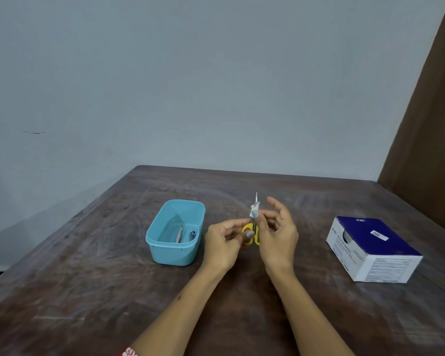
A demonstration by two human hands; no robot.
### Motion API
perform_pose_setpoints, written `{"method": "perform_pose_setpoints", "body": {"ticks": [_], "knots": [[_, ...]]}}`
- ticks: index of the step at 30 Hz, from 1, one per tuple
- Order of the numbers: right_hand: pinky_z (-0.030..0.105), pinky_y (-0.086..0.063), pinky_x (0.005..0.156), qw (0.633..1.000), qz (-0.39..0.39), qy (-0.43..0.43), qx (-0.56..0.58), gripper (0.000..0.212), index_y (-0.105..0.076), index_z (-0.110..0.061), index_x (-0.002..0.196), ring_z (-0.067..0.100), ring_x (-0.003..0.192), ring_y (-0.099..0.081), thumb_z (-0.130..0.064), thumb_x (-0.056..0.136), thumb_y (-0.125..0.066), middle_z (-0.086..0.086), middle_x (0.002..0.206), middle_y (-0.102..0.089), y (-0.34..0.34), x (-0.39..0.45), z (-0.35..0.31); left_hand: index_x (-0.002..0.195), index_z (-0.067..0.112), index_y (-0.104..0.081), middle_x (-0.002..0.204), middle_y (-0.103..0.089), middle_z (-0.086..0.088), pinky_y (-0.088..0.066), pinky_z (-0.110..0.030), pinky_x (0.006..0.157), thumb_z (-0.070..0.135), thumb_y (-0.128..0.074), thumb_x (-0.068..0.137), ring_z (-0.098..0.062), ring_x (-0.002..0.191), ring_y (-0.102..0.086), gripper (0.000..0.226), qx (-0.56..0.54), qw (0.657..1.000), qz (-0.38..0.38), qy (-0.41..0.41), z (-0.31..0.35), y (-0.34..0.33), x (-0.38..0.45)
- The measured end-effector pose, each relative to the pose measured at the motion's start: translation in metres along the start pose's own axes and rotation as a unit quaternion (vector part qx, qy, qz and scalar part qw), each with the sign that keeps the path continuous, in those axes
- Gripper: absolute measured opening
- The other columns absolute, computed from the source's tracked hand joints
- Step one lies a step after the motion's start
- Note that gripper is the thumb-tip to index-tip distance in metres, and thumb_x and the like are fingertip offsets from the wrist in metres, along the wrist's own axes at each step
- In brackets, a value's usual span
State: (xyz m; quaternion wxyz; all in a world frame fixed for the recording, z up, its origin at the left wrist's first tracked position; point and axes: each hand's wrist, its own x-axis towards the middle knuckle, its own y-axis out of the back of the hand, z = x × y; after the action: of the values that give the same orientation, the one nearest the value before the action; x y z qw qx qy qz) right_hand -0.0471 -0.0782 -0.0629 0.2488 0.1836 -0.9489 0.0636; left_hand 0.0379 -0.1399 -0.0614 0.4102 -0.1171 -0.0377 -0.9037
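Pinching a swab (254, 208) round scissors (245, 230) (box (385, 249) reads BD).

Plain room, seemingly a home: worn wooden table (88, 278) against bare grey wall (190, 73), brown curtain (427, 124), swab box (378, 240).

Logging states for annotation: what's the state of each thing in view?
scissors: blades together, pointing up, gripped by left hand
white wipe: round the blades, pinched by right hand
blue tub: lidless, metal tools inside
swab box: lying on table, side hole showing
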Motion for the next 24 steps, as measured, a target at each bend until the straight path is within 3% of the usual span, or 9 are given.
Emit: {"method": "perform_pose_setpoints", "body": {"ticks": [2,4,9,16,21,24], "knots": [[0.01,-0.049,0.059,1.0,-0.023,-0.009,0.008,0.016,-0.066,-0.03,0.093,0.001,0.07,-0.066,-0.016,0.086,-0.066,-0.008,0.079,-0.07,-0.0007,-0.0011,0.0001,0.108,0.005,-0.067,0.092,-0.072,-0.013,-0.059,-0.026,0.07,-0.004,-0.065,0.081,-0.018,0.08,-0.069,0.028,-0.002,1.0,0.011,0.0,0.0011,0.0013,0.0],[0.013,-0.05,0.057,0.999,-0.032,-0.024,0.014,0.014,-0.067,-0.031,0.085,0.001,0.068,-0.066,-0.018,0.086,-0.065,-0.007,0.077,-0.071,-0.0009,-0.0014,0.0004,0.107,0.004,-0.067,0.091,-0.072,-0.013,-0.058,-0.026,0.07,-0.003,-0.065,0.081,-0.017,0.079,-0.069,0.028,0.001,1.0,0.008,0.005,0.0021,0.0023,-0.0005],[0.03,-0.054,0.077,0.996,0.036,-0.069,0.051,0.009,-0.071,-0.021,0.091,0.011,0.086,-0.067,-0.017,0.087,-0.064,-0.003,0.088,-0.072,0.0015,0.0043,-0.0008,0.108,0.007,-0.067,0.092,-0.072,-0.007,-0.054,-0.014,0.063,0.0,-0.067,0.08,-0.006,0.078,-0.068,0.029,0.044,0.998,-0.04,0.016,0.0027,-0.0008,-0.0042],[0.024,-0.053,0.063,0.996,-0.01,-0.076,0.043,0.016,-0.069,-0.032,0.078,0.011,0.073,-0.068,-0.017,0.084,-0.068,-0.006,0.074,-0.072,-0.0008,-0.0011,-0.0027,0.105,0.005,-0.069,0.087,-0.073,-0.01,-0.056,-0.021,0.064,-0.004,-0.067,0.08,-0.01,0.076,-0.07,0.027,0.011,1.0,-0.014,0.004,0.0033,0.0037,-0.003],[0.027,-0.052,0.066,0.997,0.03,-0.066,0.034,0.005,-0.068,-0.025,0.086,0.017,0.078,-0.065,-0.021,0.086,-0.065,-0.002,0.08,-0.07,0.0015,0.0023,-0.0012,0.105,0.006,-0.069,0.088,-0.073,-0.009,-0.054,-0.017,0.064,-0.001,-0.07,0.077,-0.01,0.077,-0.069,0.029,0.042,0.998,-0.052,0.007,0.002,0.0024,-0.0023],[0.023,-0.053,0.06,0.998,-0.008,-0.059,0.024,0.008,-0.069,-0.026,0.082,0.01,0.069,-0.064,-0.019,0.086,-0.066,-0.005,0.073,-0.069,0.0004,0.0,-0.0004,0.104,0.006,-0.069,0.087,-0.073,-0.008,-0.055,-0.017,0.064,-0.004,-0.067,0.079,-0.008,0.075,-0.07,0.027,0.027,0.999,-0.016,-0.006,0.0024,0.0035,-0.002]]}}
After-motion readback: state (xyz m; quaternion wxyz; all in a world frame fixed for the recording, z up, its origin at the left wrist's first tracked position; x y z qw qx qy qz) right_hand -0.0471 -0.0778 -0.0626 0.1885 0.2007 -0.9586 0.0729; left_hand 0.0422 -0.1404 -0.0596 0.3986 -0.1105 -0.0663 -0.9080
